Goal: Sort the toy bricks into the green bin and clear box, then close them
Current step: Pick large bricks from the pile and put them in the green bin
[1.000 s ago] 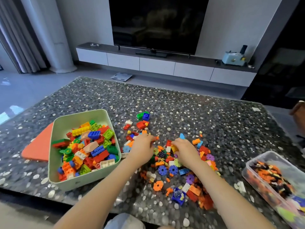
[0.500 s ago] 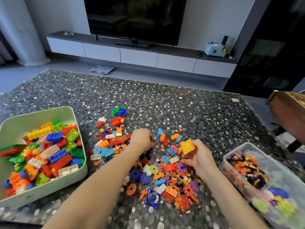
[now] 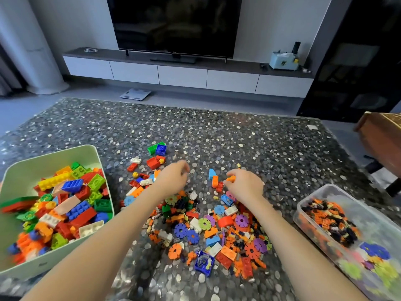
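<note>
centre frame: loose toy bricks (image 3: 225, 221) heaped on the pebbled table (image 3: 249, 137). left hand (image 3: 173, 180) curled over the heap's upper edge, blurred; we cannot tell whether it holds anything. right hand (image 3: 246, 185) pinches an orange piece (image 3: 230, 179). green bin (image 3: 43, 166) at lower left, clear box (image 3: 347, 193) at lower right; both uncovered and part filled.

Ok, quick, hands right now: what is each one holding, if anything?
Left hand: fingers curled, cannot tell whether it holds anything.
Right hand: pinches a small orange piece.
</note>
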